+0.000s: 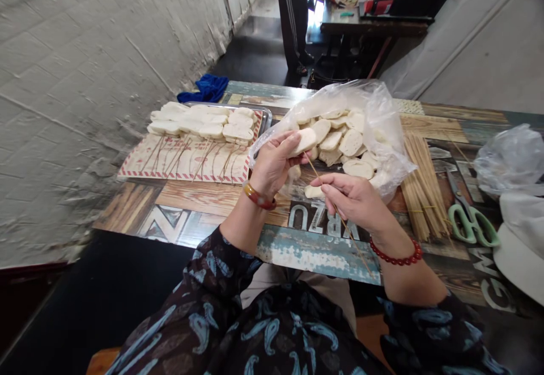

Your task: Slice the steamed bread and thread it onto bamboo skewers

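Note:
Between the thumb and fingers of my left hand is a pale oval bread slice. My right hand pinches a thin bamboo skewer, whose upper end meets the slice's lower edge; whether it has gone in I cannot tell. Behind my hands, a clear plastic bag lies open with many similar slices heaped in it. At the left, skewered slices lie in stacked rows on a paper-lined tray, their sticks pointing toward me.
To the right lie a bundle of bamboo skewers, green-handled scissors, a crumpled plastic bag and a white cap. A blue cloth sits at the table's far left edge. Beyond stand a person and a cluttered second table.

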{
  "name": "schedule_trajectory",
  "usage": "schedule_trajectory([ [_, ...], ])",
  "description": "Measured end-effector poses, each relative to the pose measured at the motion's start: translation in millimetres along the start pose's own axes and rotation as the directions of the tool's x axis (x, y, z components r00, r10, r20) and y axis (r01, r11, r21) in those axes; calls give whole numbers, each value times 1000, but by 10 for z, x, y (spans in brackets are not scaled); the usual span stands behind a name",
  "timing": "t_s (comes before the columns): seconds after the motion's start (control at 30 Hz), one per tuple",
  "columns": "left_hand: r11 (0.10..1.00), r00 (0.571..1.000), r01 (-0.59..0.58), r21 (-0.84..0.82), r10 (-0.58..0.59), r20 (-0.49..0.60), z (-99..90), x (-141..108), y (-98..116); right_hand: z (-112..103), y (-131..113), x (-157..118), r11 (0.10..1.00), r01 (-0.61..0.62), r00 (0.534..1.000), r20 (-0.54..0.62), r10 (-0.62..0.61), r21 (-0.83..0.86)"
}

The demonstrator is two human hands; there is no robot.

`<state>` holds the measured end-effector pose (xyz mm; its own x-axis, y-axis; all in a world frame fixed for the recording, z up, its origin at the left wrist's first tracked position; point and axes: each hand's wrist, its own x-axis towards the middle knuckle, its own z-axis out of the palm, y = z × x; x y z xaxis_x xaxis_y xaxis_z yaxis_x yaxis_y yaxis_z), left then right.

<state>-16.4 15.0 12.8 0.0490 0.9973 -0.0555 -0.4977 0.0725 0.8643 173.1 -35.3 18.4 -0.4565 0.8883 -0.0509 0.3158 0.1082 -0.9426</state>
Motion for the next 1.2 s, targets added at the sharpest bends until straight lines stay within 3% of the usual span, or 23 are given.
schedule_trajectory([
  [0.5,999,999,-32,37,33,-30,43,-26,-19,7,-7,18,1000,2,1000,-20,-2,20],
  [0.9,994,998,-53,92,55,-19,81,-77,-44,64,122,63,998,35,998,-57,-32,56],
  [1.2,994,999,-39,-104,36,-30,102,-157,144,53,171,50,991,109,992,-74,-104,76],
])
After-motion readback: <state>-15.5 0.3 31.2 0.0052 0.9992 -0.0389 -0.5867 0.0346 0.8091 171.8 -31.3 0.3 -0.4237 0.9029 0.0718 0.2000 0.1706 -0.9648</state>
